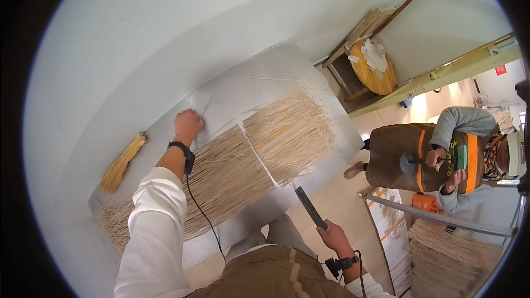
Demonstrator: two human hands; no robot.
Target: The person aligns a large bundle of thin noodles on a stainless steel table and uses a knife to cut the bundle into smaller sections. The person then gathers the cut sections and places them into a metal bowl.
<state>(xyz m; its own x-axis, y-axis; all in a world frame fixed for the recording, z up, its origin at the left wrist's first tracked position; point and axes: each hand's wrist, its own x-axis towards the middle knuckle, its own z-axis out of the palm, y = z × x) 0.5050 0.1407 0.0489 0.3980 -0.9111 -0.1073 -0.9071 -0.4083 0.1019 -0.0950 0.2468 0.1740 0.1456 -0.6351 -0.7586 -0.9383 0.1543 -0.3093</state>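
My left hand is a fist on the metal tabletop, beside the upper edge of a broad layer of thin, dry, beige strands that look like dried noodles. Nothing shows in the fist, though its inside is hidden. My right hand grips one end of a dark, flat, straight-edged bar, perhaps a blade. It is held off the table's near side, its far end close to the table edge. A narrow pale line crosses the layer and divides it in two. A few yellow strands lie in the right part.
A straw hand brush lies at the table's wall side. Right of me, a person in a brown apron holds a device on a handle. A metal-framed rack with more strands and a wooden stool stand nearby.
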